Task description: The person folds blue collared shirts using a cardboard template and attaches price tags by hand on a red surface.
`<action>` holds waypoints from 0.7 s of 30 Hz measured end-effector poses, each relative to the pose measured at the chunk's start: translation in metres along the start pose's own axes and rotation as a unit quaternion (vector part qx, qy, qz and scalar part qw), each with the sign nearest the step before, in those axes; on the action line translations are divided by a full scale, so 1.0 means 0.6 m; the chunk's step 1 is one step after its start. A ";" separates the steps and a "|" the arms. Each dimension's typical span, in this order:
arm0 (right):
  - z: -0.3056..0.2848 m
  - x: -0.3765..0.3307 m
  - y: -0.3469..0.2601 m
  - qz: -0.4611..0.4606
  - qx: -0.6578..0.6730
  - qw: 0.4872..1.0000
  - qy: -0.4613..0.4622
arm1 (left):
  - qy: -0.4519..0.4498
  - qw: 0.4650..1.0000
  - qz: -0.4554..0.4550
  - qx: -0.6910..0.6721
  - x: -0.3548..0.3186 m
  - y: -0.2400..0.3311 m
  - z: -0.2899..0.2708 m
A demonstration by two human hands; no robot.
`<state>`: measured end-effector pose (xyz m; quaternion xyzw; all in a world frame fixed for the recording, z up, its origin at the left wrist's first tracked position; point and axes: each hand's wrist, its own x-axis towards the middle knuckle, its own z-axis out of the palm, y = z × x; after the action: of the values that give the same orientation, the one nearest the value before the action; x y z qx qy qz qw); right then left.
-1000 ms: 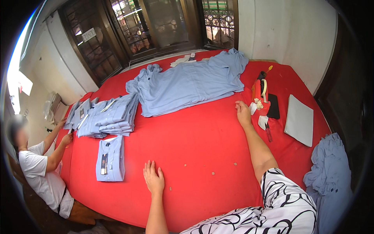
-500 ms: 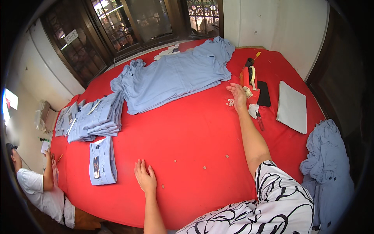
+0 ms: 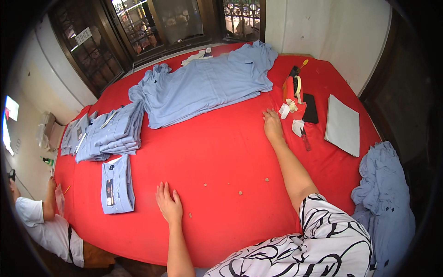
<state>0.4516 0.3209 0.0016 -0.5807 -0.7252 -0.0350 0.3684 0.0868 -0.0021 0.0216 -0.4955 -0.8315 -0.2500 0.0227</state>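
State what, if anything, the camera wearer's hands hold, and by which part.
The open left hand, over the red cloth, holds nothing visible; whether the right hand holds anything cannot be told.

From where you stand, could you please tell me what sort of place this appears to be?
Probably a small garment finishing or packing room: stacked folded light-blue shirts, a folded shirt with a dark hang tag and a tape dispenser sit on a red-covered table.

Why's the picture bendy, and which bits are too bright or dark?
Head view: the fisheye lens bows the red tabletop outward and leaves black corners; head view, far left: a white strip glares; head view, upper right: the dark panel beside the pale wall shows little detail.
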 end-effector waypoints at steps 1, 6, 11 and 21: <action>-0.003 0.002 0.006 -0.006 0.001 1.000 0.004 | -0.002 1.000 0.001 -0.006 -0.001 0.002 0.002; -0.034 -0.001 -0.016 -0.034 0.083 0.991 0.095 | 0.019 0.999 0.027 0.003 0.002 -0.014 0.007; -0.227 -0.110 -0.028 0.055 0.234 0.969 0.063 | 0.034 0.998 0.045 0.007 0.006 -0.034 0.019; -0.702 -0.478 0.072 0.211 -0.043 0.954 0.209 | 0.015 0.995 0.094 0.014 0.027 -0.068 0.050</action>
<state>0.7125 -0.1009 0.1264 -0.7153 -0.4906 -0.1084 0.4856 0.0510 0.0085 -0.0159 -0.5674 -0.7843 -0.2422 0.0658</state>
